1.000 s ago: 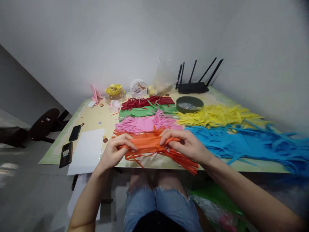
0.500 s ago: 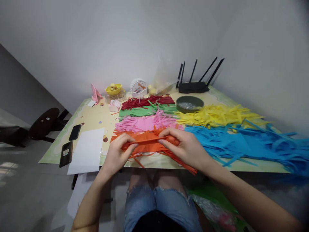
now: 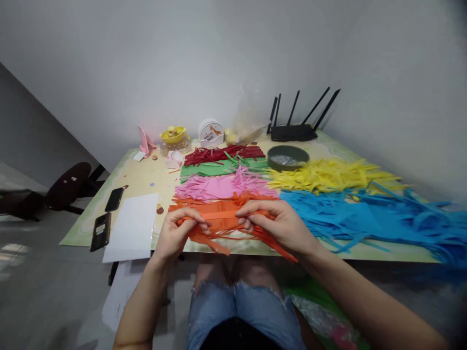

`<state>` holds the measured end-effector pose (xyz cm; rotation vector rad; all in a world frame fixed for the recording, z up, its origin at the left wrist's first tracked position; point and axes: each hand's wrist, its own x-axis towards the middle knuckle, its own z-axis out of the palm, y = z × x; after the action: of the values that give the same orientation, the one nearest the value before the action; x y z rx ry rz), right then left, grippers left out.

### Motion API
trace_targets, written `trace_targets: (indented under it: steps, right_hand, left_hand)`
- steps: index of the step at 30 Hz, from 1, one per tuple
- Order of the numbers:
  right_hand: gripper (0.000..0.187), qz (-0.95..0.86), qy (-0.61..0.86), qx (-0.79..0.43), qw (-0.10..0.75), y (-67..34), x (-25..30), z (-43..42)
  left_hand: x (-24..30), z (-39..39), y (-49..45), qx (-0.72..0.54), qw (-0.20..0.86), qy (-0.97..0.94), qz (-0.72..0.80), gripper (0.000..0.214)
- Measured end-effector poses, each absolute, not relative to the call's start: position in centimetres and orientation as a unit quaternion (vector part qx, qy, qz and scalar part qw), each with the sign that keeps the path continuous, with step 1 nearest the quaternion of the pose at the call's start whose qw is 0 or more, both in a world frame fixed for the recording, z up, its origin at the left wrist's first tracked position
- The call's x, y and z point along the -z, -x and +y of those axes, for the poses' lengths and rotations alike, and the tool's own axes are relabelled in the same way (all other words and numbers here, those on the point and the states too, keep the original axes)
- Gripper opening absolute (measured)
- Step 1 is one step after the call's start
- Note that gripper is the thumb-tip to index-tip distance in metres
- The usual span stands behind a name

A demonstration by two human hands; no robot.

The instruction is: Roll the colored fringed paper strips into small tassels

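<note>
Near the table's front edge my left hand (image 3: 180, 231) pinches the left part of an orange fringed paper piece (image 3: 221, 216), fingers closed on it. My right hand (image 3: 275, 221) grips the same piece farther right, thumb and fingers pressed together. Between the hands the orange band is stretched flat, and its cut strips hang down on both sides. More orange fringe lies under and behind it on the table. Just beyond lies pink fringed paper (image 3: 222, 187). Blue fringed paper (image 3: 350, 216) spreads to the right of my right hand.
Behind lie green (image 3: 204, 168), dark red (image 3: 226, 154) and yellow fringed paper (image 3: 335, 175). A dark round bowl (image 3: 288, 158) and a black router (image 3: 294, 132) stand at the back right. White paper (image 3: 131, 226) and two phones (image 3: 114, 199) lie left; a yellow fruit bowl (image 3: 173, 136) is behind.
Both hands have turned slightly and curled more fingers around the orange paper. The narrow folded edge between them now shows as a wider flat band, and the left strips hang lower.
</note>
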<state>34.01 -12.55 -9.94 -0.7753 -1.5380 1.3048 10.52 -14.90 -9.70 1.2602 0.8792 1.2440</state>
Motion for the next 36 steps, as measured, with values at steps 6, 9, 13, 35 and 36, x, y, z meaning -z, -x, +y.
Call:
trace_targets:
  steps: [6, 9, 13, 35, 36]
  right_hand:
    - [0.023, -0.648, 0.342, -0.514, 0.446, -33.8, 9.7, -12.9]
    - [0.023, -0.692, 0.379, -0.436, 0.434, -33.8, 9.5, -13.4]
    - [0.026, -0.746, 0.416, -0.306, 0.421, -33.9, 9.5, -13.8]
    - [0.013, -0.616, 0.280, -0.562, 0.476, -33.7, 11.0, -12.2]
    - [0.015, -0.623, 0.287, -0.553, 0.474, -33.8, 11.1, -12.2]
  left_hand:
    - [9.9, -15.1, -10.3, -0.493, 0.475, -0.605, 0.407, 0.022]
    - [9.8, -15.5, -10.4, -0.481, 0.399, -0.637, 0.451, 0.024]
    - [9.6, -15.7, -10.5, -0.456, 0.293, -0.695, 0.472, 0.014]
    - [11.6, -15.3, -10.2, -0.542, 0.513, -0.553, 0.372, 0.014]
    - [11.5, -15.3, -9.9, -0.528, 0.499, -0.575, 0.376, 0.015]
